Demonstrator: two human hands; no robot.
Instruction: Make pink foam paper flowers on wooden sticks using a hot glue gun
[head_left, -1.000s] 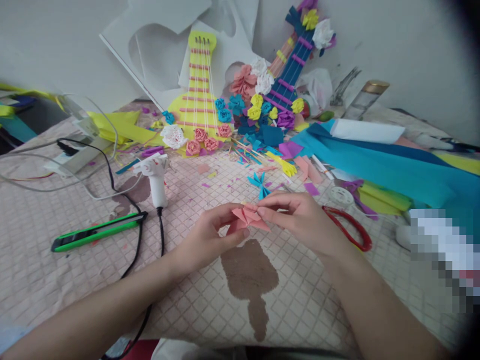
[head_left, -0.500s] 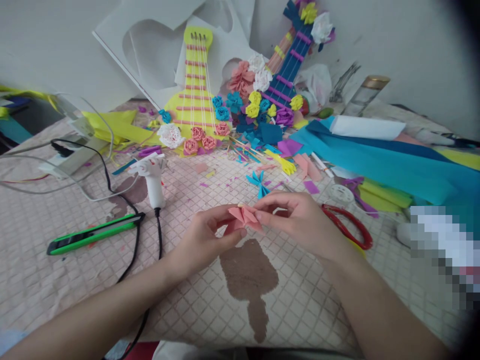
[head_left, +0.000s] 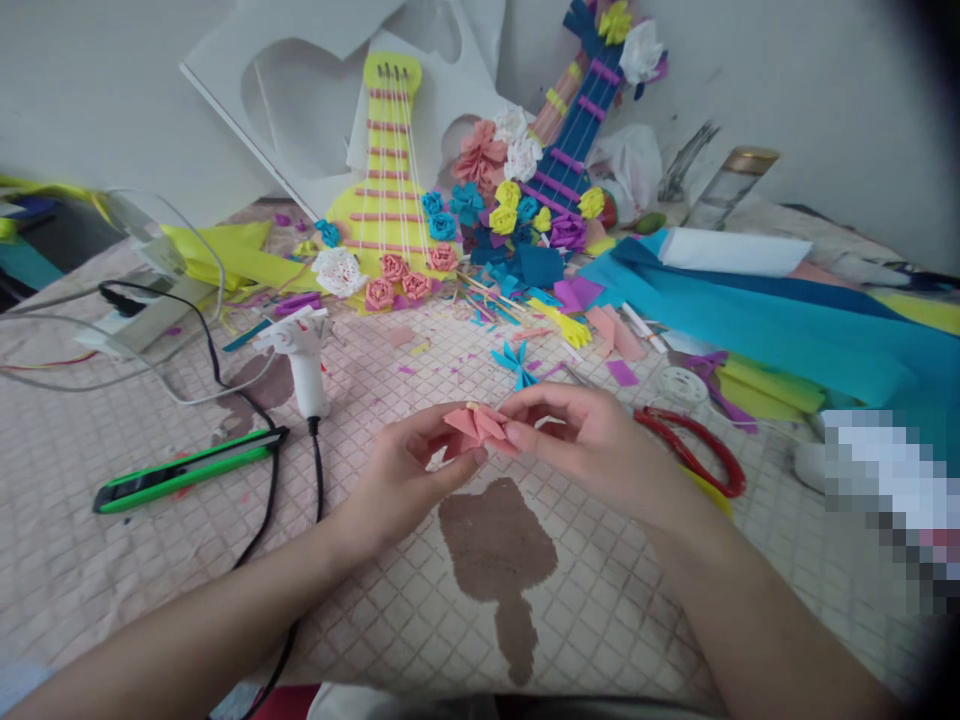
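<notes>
Both my hands meet over the middle of the pink quilted table cover (head_left: 135, 560). My left hand (head_left: 409, 470) and my right hand (head_left: 592, 445) pinch a small folded pink paper piece (head_left: 476, 425) between thumbs and fingertips, held just above the cover. The paper's pleats fan out between my fingers, which hide part of it. Red-handled scissors (head_left: 694, 450) lie just right of my right hand. A folded blue paper piece (head_left: 516, 365) lies beyond my hands.
A white glue gun (head_left: 300, 355) with a black cord stands to the left, beside a green utility knife (head_left: 187, 470). At the back lean a yellow paper guitar (head_left: 386, 190) and a blue paper guitar (head_left: 577, 130) with paper flowers. Blue paper sheets (head_left: 757, 320) cover the right.
My hands have stayed together on the pink paper, shifting slightly left and pressing its folds closer. The view has drifted a little.
</notes>
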